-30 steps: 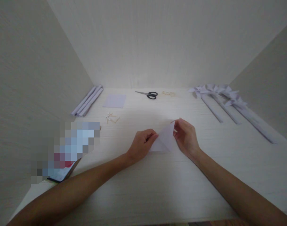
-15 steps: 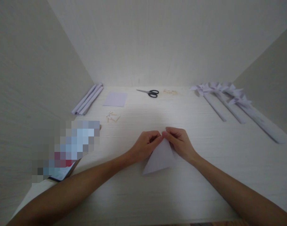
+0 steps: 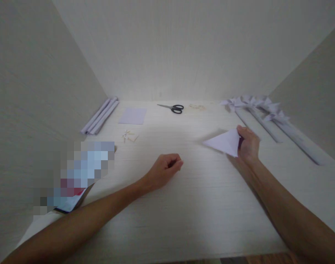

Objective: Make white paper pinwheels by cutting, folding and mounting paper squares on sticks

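A folded triangle of pale paper [image 3: 225,143] is held by one side in my right hand [image 3: 249,145], its sharp tip pointing left. The hand has lifted it just above the table, where a shadow falls beneath it. My right fingers are partly hidden behind the paper. Near the middle of the table rests my left hand [image 3: 166,168], fingers curled and thumb against the forefinger, with nothing visible in it. Beyond it lie a flat square sheet of paper [image 3: 132,116] and a small heap of thin pale sticks [image 3: 130,136].
Black-handled scissors [image 3: 177,108] lie at the back beside more small pale bits [image 3: 197,106]. Rolled paper tubes [image 3: 100,116] rest along the left wall. Paper pinwheels on paper sticks [image 3: 266,106] lie at the right. A phone, mostly blurred [image 3: 70,205], leans at the left.
The paper has left the left hand and swung right in my right hand, turning so its tip points left. My left hand has stayed nearly in place, now apart from the paper.
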Motion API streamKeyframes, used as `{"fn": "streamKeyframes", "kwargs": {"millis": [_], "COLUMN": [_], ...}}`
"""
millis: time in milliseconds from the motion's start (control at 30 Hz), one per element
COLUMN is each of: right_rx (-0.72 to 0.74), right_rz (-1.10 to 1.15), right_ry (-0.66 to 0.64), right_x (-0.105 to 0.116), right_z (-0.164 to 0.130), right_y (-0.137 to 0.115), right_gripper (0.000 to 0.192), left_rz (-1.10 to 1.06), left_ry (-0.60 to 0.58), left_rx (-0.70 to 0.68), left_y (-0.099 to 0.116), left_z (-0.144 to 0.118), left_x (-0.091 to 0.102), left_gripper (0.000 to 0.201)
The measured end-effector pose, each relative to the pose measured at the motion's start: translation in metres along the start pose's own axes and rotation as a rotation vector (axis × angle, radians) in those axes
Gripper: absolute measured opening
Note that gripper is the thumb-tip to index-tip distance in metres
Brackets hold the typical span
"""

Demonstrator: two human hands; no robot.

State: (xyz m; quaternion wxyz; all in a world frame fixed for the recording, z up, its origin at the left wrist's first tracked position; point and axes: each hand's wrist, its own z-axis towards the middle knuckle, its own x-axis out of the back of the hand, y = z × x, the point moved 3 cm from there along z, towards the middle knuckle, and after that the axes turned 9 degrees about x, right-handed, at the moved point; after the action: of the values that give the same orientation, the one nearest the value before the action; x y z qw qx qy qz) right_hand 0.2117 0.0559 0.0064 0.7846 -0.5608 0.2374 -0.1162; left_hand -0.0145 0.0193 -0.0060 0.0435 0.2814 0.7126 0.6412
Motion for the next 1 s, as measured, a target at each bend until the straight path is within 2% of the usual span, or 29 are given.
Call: {"fn": "streamKeyframes", "kwargs": {"millis": [67, 167, 267, 367, 533, 600, 767, 867, 1000], "right_rx": [-0.006, -0.121, -0.181, -0.163, -0.102, -0.134, -0.287, -0.324, -0.318], "right_rz": [0.01, 0.06, 0.084, 0.086, 0.017, -0.025, -0.221, -0.204, -0.035], "right_ry": [0.014, -0.089, -0.226, -0.328, -0.343, -0.361, -0.541, -0.52, -0.435], "right_x": [-0.001, -0.015, -0.03, -0.036, -0.035, -0.037, -0.045, -0.046, -0.044], "right_z": [-0.004, -0.023, -0.042, -0.052, -0.057, -0.06, -0.073, -0.076, -0.069], "right_y": [0.001, 0.008, 0.014, 0.018, 0.021, 0.021, 0.015, 0.014, 0.018], "right_gripper": [0.034, 0.031, 0.03, 0.032, 0.032, 0.029, 0.02, 0.021, 0.022], "left_rz": [-0.08, -0.15, -0.111, 0.014, 0.191, 0.195, 0.124, 0.092, 0.09], "left_ry": [0.08, 0.186, 0.14, 0.08, 0.062, 0.089, 0.091, 0.066, 0.041], "left_rx": [0.035, 0.05, 0.028, -0.024, -0.075, -0.077, -0.021, 0.006, 0.015], "left_y": [-0.003, -0.004, -0.001, 0.004, 0.008, 0.008, 0.007, 0.007, 0.008], "left_z": [0.003, 0.008, 0.01, 0.008, 0.007, 0.006, 0.004, 0.004, 0.007], "left_x": [0.005, 0.008, 0.002, -0.005, -0.009, -0.008, -0.008, -0.009, -0.01], "left_gripper": [0.026, 0.026, 0.027, 0.028, 0.025, 0.024, 0.025, 0.025, 0.023]}}
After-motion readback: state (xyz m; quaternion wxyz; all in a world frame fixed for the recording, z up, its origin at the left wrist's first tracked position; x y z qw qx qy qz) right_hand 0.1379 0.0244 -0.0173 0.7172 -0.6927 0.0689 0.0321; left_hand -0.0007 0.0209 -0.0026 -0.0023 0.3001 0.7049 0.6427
